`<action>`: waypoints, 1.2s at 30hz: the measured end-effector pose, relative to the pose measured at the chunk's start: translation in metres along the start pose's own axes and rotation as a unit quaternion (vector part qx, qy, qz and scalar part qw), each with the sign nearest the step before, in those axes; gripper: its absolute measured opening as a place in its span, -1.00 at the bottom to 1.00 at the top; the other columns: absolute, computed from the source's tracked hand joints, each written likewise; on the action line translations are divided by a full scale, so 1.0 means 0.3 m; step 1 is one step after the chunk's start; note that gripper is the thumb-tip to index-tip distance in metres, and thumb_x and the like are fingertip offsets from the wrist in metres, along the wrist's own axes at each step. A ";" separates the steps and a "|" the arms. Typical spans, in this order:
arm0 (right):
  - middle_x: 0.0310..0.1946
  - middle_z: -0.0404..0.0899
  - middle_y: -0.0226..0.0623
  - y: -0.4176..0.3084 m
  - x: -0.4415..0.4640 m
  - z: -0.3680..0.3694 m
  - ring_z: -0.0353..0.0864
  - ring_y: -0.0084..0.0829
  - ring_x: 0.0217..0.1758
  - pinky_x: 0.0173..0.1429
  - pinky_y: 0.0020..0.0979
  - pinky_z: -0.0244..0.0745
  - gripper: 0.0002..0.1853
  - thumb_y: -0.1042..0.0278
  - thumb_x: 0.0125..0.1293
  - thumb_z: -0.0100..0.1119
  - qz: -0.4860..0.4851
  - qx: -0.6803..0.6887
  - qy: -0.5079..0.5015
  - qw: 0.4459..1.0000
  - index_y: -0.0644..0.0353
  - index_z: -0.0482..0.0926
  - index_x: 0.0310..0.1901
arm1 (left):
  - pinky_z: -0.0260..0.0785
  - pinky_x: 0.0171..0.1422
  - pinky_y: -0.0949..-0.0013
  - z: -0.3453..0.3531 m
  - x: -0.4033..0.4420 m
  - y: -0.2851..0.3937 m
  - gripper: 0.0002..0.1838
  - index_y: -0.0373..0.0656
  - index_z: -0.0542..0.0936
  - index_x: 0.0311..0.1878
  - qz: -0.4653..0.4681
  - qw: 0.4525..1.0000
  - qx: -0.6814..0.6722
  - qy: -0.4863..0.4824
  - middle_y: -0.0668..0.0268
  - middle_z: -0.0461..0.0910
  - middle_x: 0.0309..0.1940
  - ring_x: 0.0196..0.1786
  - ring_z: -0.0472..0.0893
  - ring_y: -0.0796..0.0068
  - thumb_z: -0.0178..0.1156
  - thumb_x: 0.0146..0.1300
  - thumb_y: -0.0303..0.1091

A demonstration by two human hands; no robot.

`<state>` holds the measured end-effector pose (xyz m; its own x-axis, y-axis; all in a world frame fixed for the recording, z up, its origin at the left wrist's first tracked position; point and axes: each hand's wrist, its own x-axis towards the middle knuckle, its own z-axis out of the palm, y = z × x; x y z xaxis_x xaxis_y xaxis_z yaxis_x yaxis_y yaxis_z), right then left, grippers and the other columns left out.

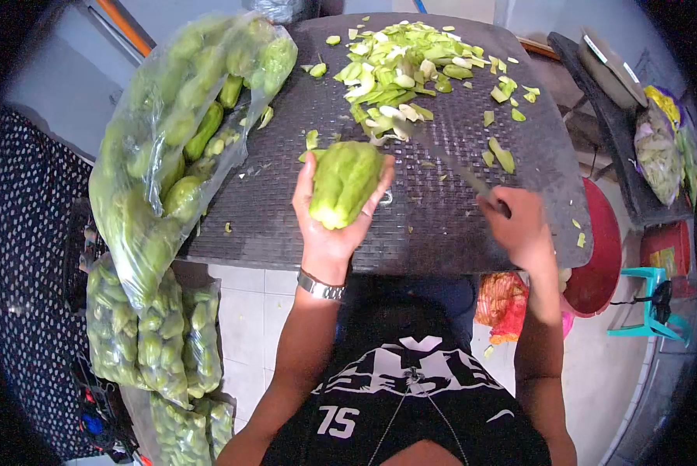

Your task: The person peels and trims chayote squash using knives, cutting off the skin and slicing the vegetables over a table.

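Observation:
In the head view, a green chayote (347, 180) rests in the palm of my left hand (329, 233), its pale cut end facing me. My left fingers wrap round its sides above the dark woven-pattern table (278, 210). To the right, my right hand (519, 225) grips a knife (461, 171) by its handle, and the blade points up and left, blurred by motion. The blade is apart from the chayote. Beyond both hands lies a heap of pale green chayote pieces and peelings (403, 66).
A clear plastic bag of whole chayotes (170, 116) leans on the table's left side. More filled bags (139, 334) sit below it. At the right are a red tub (597, 248), a turquoise stool (648, 303) and a side table (616, 147) with bagged vegetables. Scraps (502, 155) dot the tabletop.

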<state>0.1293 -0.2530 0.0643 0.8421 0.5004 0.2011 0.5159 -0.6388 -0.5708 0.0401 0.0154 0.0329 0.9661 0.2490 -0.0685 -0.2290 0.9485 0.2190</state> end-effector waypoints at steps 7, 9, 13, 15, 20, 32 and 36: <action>-0.51 0.62 0.07 -0.176 -0.056 0.041 0.69 0.18 -0.33 -0.25 0.02 0.56 -0.67 0.09 0.11 0.44 -0.019 -0.060 -0.016 0.998 0.18 0.57 -0.38 | 0.50 0.37 -0.11 0.005 0.024 -0.055 -0.28 -0.15 0.56 0.27 -0.121 0.991 0.032 0.041 -0.06 0.57 0.24 0.27 0.56 -0.16 0.15 0.41 0.34; -0.49 0.66 0.05 -0.202 -0.071 0.031 0.71 0.18 -0.31 -0.23 0.05 0.59 -0.64 0.03 0.14 0.46 -0.015 -0.064 -0.040 0.997 0.17 0.60 -0.37 | 0.52 0.34 -0.05 0.002 0.022 -0.062 -0.29 -0.13 0.56 0.28 -0.123 0.991 0.060 0.011 0.01 0.60 0.23 0.24 0.60 -0.04 0.16 0.40 0.33; -0.55 0.59 0.01 -0.149 -0.090 0.033 0.65 0.02 -0.46 -0.30 -0.10 0.49 -0.67 0.14 0.28 0.43 0.034 0.050 0.041 0.997 0.24 0.58 -0.39 | 0.60 0.13 0.10 0.114 -0.015 -0.108 -0.28 -0.06 0.49 0.37 -0.046 0.995 0.043 0.077 0.05 0.62 0.19 0.08 0.69 0.13 0.08 0.44 0.34; -0.59 0.53 -0.02 -0.139 -0.087 -0.002 0.53 -0.11 -0.56 -0.34 -0.19 0.41 -0.67 0.20 0.35 0.40 0.076 0.072 0.065 0.992 0.28 0.55 -0.40 | 0.60 0.08 0.00 0.069 -0.031 -0.127 -0.32 -0.07 0.50 0.35 -0.146 0.988 0.054 -0.001 0.10 0.63 0.13 0.04 0.69 0.17 0.13 0.44 0.28; -0.62 0.42 -0.05 -0.134 -0.099 -0.056 0.28 -0.25 -0.57 -0.38 -0.25 0.30 -0.65 0.27 0.40 0.37 0.085 0.084 0.108 0.987 0.32 0.50 -0.43 | 0.64 -0.14 0.13 0.027 -0.074 -0.210 -0.36 -0.05 0.38 0.45 -0.263 0.948 0.174 -0.039 0.17 0.64 0.07 -0.07 0.71 0.17 0.31 0.37 -0.10; -0.61 0.54 -0.02 -0.184 -0.165 -0.100 0.64 0.12 -0.48 -0.36 -0.04 0.47 -0.34 -0.29 0.05 0.56 -0.019 -0.052 0.020 0.998 0.24 0.51 -0.42 | 0.53 0.30 0.21 -0.023 -0.103 -0.213 -0.21 -0.17 0.30 0.49 -0.110 0.932 0.338 -0.068 0.21 0.58 0.22 0.20 0.63 0.35 0.46 0.24 -0.41; -0.62 0.56 -0.07 -0.147 -0.150 -0.056 0.68 0.10 -0.46 -0.35 0.00 0.53 -0.23 -0.52 0.03 0.42 -0.092 -0.109 -0.005 0.990 0.20 0.48 -0.45 | 0.53 0.32 0.21 -0.052 -0.114 -0.221 -0.26 -0.12 0.24 0.54 -0.064 0.917 0.383 -0.087 0.24 0.53 0.28 0.26 0.59 0.35 0.35 0.40 -0.22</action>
<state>0.0711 -0.2572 0.0939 0.7304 0.6241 0.2776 0.6823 -0.6474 -0.3395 0.0203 -0.0531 0.0056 0.9989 0.0466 0.0002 -0.0251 0.5345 0.8448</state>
